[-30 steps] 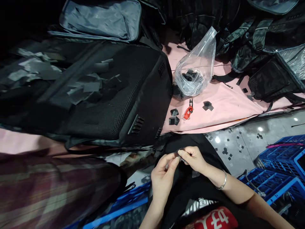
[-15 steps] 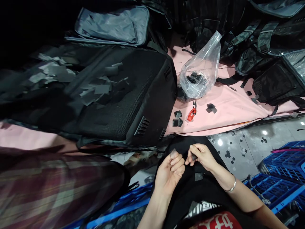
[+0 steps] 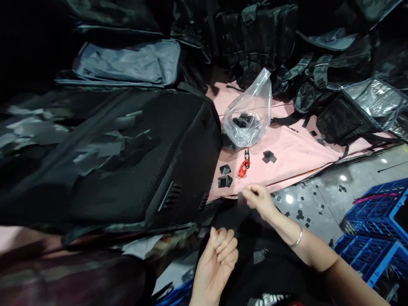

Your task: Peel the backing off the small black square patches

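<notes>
Head view: our right hand (image 3: pixel 259 200) pinches a small, blurred dark square patch (image 3: pixel 242 196) at the pink cloth-covered table's (image 3: pixel 296 148) edge; at seven o'clock, our left hand (image 3: pixel 219 253) curls loosely, empty.

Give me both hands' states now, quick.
Left hand: fingers curled loosely, nothing visible in it.
Right hand: fingertips pinched, blurred; whether it holds anything cannot be told.
</notes>
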### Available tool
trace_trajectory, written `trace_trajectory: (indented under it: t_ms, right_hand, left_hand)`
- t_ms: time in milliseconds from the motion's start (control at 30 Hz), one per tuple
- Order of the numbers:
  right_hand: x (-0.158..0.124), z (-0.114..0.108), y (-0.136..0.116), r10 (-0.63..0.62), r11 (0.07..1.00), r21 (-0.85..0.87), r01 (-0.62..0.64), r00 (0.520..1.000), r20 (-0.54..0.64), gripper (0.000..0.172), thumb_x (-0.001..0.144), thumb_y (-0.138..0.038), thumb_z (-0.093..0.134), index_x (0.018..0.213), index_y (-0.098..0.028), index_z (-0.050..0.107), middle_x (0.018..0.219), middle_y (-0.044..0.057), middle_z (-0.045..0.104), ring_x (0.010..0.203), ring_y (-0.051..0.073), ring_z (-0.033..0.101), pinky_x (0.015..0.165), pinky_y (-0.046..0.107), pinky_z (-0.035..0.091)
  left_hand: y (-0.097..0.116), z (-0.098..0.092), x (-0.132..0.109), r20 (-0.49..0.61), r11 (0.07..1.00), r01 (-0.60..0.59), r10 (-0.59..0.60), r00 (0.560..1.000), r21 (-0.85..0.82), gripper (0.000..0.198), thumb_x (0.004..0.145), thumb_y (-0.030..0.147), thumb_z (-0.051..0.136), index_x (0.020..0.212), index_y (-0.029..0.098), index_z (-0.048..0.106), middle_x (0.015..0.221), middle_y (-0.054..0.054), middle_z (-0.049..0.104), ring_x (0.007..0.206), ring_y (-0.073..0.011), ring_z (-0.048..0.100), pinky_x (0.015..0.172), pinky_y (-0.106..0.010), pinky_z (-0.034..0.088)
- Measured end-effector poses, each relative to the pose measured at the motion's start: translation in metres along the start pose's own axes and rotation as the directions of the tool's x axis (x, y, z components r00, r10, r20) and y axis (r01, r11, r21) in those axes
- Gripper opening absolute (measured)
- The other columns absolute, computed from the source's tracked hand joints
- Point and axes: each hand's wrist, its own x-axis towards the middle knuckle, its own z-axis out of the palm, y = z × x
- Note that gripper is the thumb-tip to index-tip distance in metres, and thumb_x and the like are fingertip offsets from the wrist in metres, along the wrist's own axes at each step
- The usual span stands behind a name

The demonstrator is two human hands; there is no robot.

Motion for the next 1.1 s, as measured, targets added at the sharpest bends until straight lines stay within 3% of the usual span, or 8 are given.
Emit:
trace_trajectory:
  t_ms: [133,300,400,500,600,767,967,1100]
  right_hand:
    - [0.068,-0.059,0.008,-0.034,0.983,-0.182,-0.035,0.932,-0.361,0.018,0.073,-0.033,0.061,0.071,-0.015,0.058,0.069,0.002,0.058,0.07,0.014,0.054,0.066,0.025,0.044]
    - [0.095,-0.105,0.004,0.03,0.978,-0.165,-0.123,0.879,-0.476,0.014,0.077,-0.024,0.052,0.083,-0.013,0.058,0.085,0.009,0.063,0.089,0.019,0.058,0.08,0.032,0.047]
    - [0.073,-0.099,0.004,0.131,0.987,-0.039,-0.154,0.925,-0.357,0.013,0.074,-0.02,0.054,0.085,-0.012,0.057,0.083,0.009,0.065,0.082,0.018,0.062,0.075,0.032,0.051]
    - [0.04,-0.077,0.006,0.215,0.92,0.336,-0.203,0.977,0.0,0.032,0.066,-0.014,0.063,0.097,-0.014,0.057,0.091,0.008,0.067,0.087,0.017,0.065,0.082,0.032,0.051]
    - [0.007,-0.048,0.008,0.136,0.792,0.555,-0.252,0.961,0.243,0.04,0.068,-0.02,0.07,0.105,-0.015,0.058,0.094,0.008,0.067,0.087,0.017,0.066,0.08,0.03,0.053]
    - [-0.028,-0.008,0.01,0.082,0.825,0.501,-0.261,0.932,0.352,0.033,0.077,-0.035,0.067,0.1,-0.013,0.059,0.083,0.006,0.065,0.066,0.012,0.064,0.053,0.02,0.052]
    - [-0.061,0.009,0.011,0.132,0.895,0.322,-0.309,0.873,0.47,0.037,0.08,-0.045,0.061,0.093,-0.011,0.057,0.074,0.005,0.061,0.053,0.01,0.059,0.041,0.017,0.047]
    - [-0.077,0.005,0.033,0.219,0.912,0.24,-0.334,0.888,0.404,0.039,0.082,-0.048,0.059,0.102,-0.016,0.05,0.075,0.004,0.062,0.045,0.007,0.053,0.035,0.014,0.038]
  left_hand:
    - [0.002,0.007,-0.005,-0.025,0.995,-0.094,0.095,0.995,0.01,0.033,0.082,0.021,0.061,0.062,0.018,0.035,0.058,0.006,0.033,0.043,-0.003,0.036,0.039,-0.015,0.033]
    - [0.011,0.002,-0.003,-0.117,0.984,-0.174,0.178,0.977,0.047,0.023,0.079,0.015,0.061,0.066,0.016,0.043,0.073,0.001,0.045,0.055,-0.0037,0.046,0.047,-0.013,0.042]
    - [0.015,-0.006,0.002,-0.141,0.977,-0.202,0.21,0.968,0.069,0.015,0.08,0.002,0.051,0.073,0.015,0.048,0.074,0.001,0.044,0.056,-0.0017,0.046,0.049,-0.01,0.043]
    - [0.014,-0.008,0.006,-0.117,0.967,-0.211,0.228,0.967,0.144,0.017,0.08,-0.001,0.052,0.072,0.013,0.05,0.071,0.002,0.042,0.053,-0.001,0.042,0.047,-0.009,0.04]
    - [0.008,-0.005,0.007,-0.081,0.931,-0.226,0.259,0.963,0.288,0.013,0.072,0.005,0.067,0.077,0.013,0.058,0.072,0.001,0.046,0.052,-0.0021,0.04,0.045,-0.012,0.037]
    - [0.0,-0.001,0.004,-0.028,0.802,-0.264,0.33,0.944,0.536,0.024,0.069,0.027,0.076,0.083,0.012,0.064,0.067,0.001,0.047,0.048,-0.0022,0.031,0.043,-0.016,0.029]
    - [-0.01,-0.014,-0.002,0.055,0.631,-0.349,0.437,0.898,0.693,0.038,0.078,0.05,0.062,0.081,0.013,0.061,0.055,0.005,0.04,0.045,-0.0038,0.025,0.044,-0.019,0.019]
    - [-0.01,-0.021,0.003,0.176,0.342,-0.377,0.495,0.851,0.861,0.046,0.08,0.058,0.052,0.071,0.013,0.06,0.05,0.005,0.037,0.045,-0.0062,0.026,0.045,-0.021,0.02]
